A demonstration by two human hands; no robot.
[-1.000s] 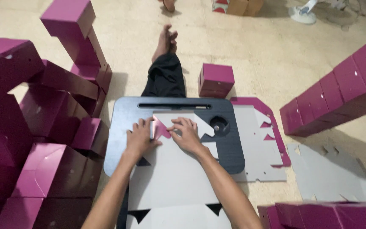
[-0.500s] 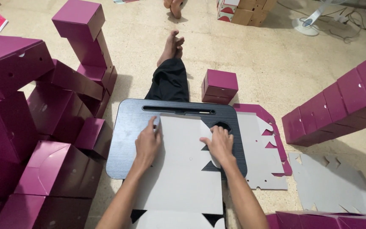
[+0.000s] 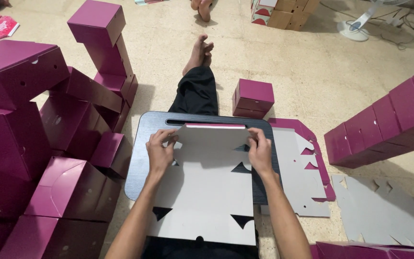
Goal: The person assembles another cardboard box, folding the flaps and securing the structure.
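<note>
Item, as I read it off the lap table (image 3: 142, 158): flat grey carton blank (image 3: 207, 192), long axis running toward me, far flap raised; left hand (image 3: 159, 152) pinching its left corner, right hand (image 3: 259, 152) pinching its right corner, both equally near.

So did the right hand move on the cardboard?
Yes. The right hand went from the middle of the cardboard sheet out to its right edge, toward the black tray's right side, and now lifts the far flap.
</note>
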